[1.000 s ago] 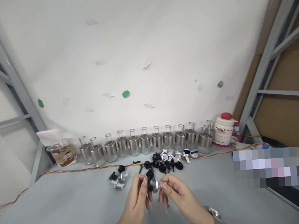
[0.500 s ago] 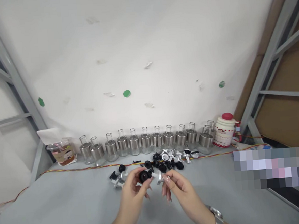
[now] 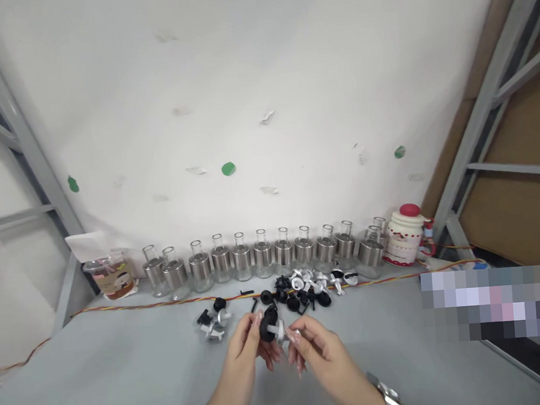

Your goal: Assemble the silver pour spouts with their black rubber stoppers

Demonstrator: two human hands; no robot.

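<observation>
My left hand (image 3: 248,347) grips a round black plastic cap piece (image 3: 266,327) between thumb and fingers. Pinched in my right hand (image 3: 313,341) is a silver-white disc-shaped part with a pale stem (image 3: 280,331). The stem points left and meets the black piece; how far it goes in I cannot tell. A metal watch (image 3: 386,394) is on the right wrist. Beyond the hands lies a heap of loose black parts (image 3: 293,302) and white parts (image 3: 309,280). A smaller group of black and white pieces (image 3: 212,331) lies to the left.
Several glass bottles with metal sleeves (image 3: 262,253) stand in a row along the wall. A twisted red-yellow cable (image 3: 166,303) runs across the grey table (image 3: 101,375). A plastic cup (image 3: 114,280) stands at the left, a white jar with a red lid (image 3: 402,239) at the right.
The black piece has turned in my left hand, and its open face now points toward the silver-white part. The two parts have come together, slightly lower and nearer to me.
</observation>
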